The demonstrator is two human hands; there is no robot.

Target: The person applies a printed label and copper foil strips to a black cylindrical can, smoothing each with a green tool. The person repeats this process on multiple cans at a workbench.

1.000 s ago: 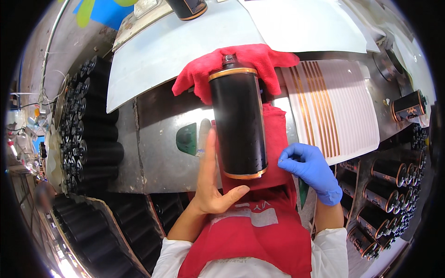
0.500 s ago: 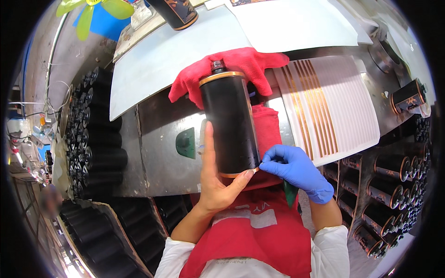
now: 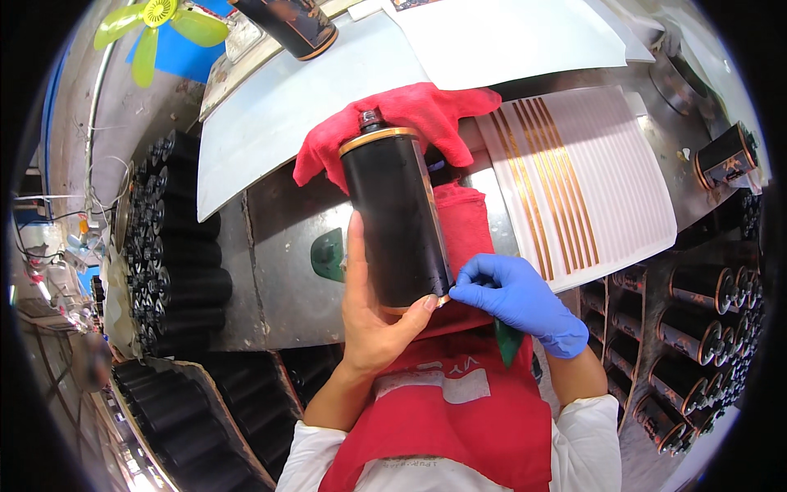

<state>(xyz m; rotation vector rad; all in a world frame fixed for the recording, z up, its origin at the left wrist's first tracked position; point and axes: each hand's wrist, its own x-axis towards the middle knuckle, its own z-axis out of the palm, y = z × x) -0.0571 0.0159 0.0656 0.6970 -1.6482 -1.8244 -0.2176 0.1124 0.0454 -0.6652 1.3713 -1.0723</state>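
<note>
A black cylindrical bottle [image 3: 395, 217] lies tilted with its capped neck against a crumpled red cloth [image 3: 447, 111]. A gold band rings its shoulder, and a thin gold strip [image 3: 396, 311] runs along its base edge. My bare left hand [image 3: 379, 324] grips the bottle's lower end, thumb pressed on the base edge. My right hand [image 3: 508, 299], in a blue glove, pinches at the strip's end by the base's right side. A green blade-like piece [image 3: 507, 343] hangs below that hand; how it is held is hidden. Another green scraper [image 3: 328, 254] lies left of the bottle.
A white sheet with gold strips [image 3: 566, 193] lies on the metal table to the right. Black bottles [image 3: 193, 283] are stacked at left, and patterned ones [image 3: 689, 332] at right. A patterned bottle [image 3: 725, 156] lies at the far right. A green fan [image 3: 158, 12] stands far left.
The bottle and both hands have shifted slightly left in the picture, and the bottle tilts a little more. Both hands keep nearly the same hold at its base.
</note>
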